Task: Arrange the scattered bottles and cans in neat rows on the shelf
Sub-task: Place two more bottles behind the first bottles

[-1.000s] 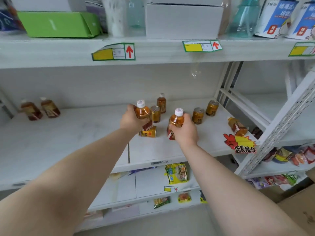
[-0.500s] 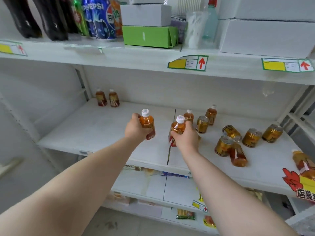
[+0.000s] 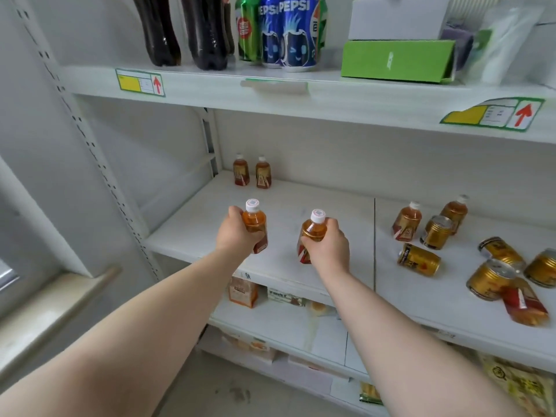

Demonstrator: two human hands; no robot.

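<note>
Both hands had carried their bottles leftward along the middle shelf since the earlier frames; the scattered cans now sat well off to the right. Left hand had its grip closed around a tea bottle, upright, above the shelf's left half near the front edge. Right hand was wrapped around a second tea bottle, tilted slightly; its lower label was mostly hidden by the fingers. Couldn't tell whether either bottle base touched the shelf.

Two bottles stood side by side at the back left corner. Right of the panel seam: two upright bottles toward the back, with an upright gold can just beside them and one can lying on its side in front of them. More gold cans clustered at the right edge, partly cut off by the frame, with a toppled bottle lying in front of them near the front edge.

Upper shelf: dark soda bottles, tops cut off, Pepsi cans, a green box. Lower shelf goods were blurred and partly blocked by the forearms.
</note>
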